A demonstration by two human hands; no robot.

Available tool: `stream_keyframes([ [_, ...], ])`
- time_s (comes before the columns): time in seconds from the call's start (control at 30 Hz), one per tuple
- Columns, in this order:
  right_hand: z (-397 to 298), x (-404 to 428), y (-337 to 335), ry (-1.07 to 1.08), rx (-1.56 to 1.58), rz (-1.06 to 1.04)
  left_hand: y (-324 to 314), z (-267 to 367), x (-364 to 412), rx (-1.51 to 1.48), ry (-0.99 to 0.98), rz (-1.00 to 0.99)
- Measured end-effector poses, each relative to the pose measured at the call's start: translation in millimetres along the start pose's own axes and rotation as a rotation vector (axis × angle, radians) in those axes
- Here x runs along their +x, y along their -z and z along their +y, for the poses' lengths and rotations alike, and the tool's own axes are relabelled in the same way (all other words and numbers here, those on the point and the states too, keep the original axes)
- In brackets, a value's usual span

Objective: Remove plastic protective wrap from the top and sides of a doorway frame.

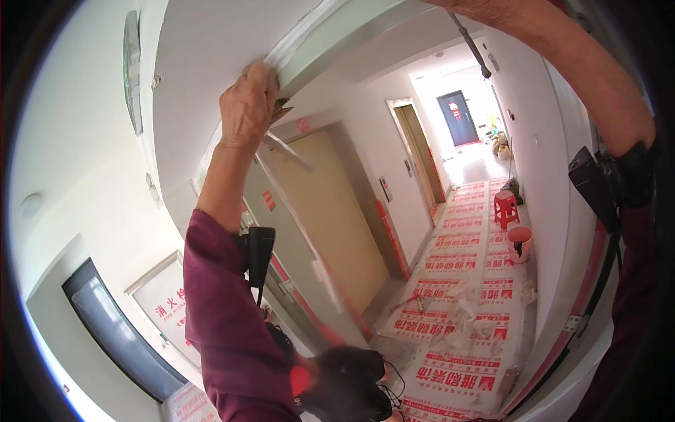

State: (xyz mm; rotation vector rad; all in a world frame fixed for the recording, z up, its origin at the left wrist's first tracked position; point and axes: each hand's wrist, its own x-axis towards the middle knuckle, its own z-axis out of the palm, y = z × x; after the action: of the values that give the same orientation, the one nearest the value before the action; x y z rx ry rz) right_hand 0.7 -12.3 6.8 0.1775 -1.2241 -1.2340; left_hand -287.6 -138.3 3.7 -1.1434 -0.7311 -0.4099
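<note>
My left hand is raised to the corner of a pale green door-frame head, its fingers curled against the frame's edge beside the white wall. A thin brown piece sticks out from under that palm; its kind is unclear. White filler or foam runs along the joint between frame and wall. My right hand is up at the same frame head, largely cut off by the picture's top edge, so its fingers are hidden. Black devices are strapped to both forearms.
Printed protective sheeting covers the corridor floor. A hammer-like tool lies on it. A red stool and a pink bucket stand along the right wall. Elevator doors are at left. A blurred dark shape with cables is below me.
</note>
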Motion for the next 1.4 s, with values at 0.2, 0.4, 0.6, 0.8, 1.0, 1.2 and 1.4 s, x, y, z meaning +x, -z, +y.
stream_keyframes([
  [0.2,3,-1,-1,0.013,0.036,0.036,-6,2,-7,-0.056,0.143,0.046],
  [0.4,1,1,-7,-0.025,0.058,0.018,6,15,-8,-0.327,0.519,0.008],
  [0.6,3,0,-7,-0.052,0.273,-0.011,14,31,17,-0.209,0.219,0.005],
  [0.8,4,-2,0,0.022,-0.014,0.029,4,28,30,-0.046,-0.032,-0.009],
  [1.0,3,-3,-9,0.024,0.059,0.054,5,19,32,0.038,-0.104,-0.054],
  [1.2,1,-2,-11,-0.022,0.016,0.023,-2,26,19,-0.067,0.114,0.051],
  [1.4,2,-1,-11,0.001,0.011,-0.002,7,29,17,-0.227,0.194,0.020],
])
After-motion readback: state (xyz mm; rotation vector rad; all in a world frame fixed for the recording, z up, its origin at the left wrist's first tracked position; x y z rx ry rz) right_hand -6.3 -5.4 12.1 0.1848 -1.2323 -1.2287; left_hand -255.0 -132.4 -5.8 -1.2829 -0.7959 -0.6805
